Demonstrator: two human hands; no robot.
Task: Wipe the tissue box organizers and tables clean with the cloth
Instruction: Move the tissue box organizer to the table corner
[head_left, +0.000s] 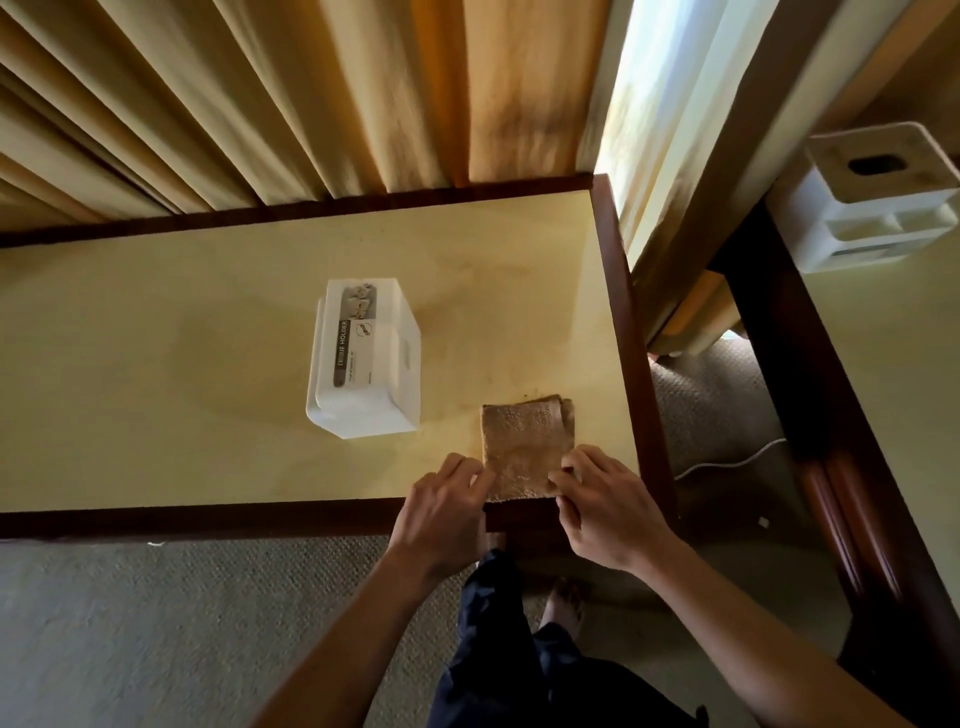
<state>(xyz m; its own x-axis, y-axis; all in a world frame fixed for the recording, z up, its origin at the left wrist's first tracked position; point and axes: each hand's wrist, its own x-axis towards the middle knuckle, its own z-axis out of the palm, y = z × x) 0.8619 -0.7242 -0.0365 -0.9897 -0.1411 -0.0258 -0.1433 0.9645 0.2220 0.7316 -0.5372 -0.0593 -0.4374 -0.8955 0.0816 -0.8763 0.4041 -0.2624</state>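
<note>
Brown folded cloth (524, 449) lies flat on the table (208, 374), near corners pinched by left hand (447, 512) and right hand (605, 506).

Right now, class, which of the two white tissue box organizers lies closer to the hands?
The labelled tissue holder on the near table, beside the cloth. The other organizer stands on the far-right table.

Bare forearms, no sleeves, no rings or watch showing; dark navy trousers (498, 649); one bare foot (566, 605).
</note>
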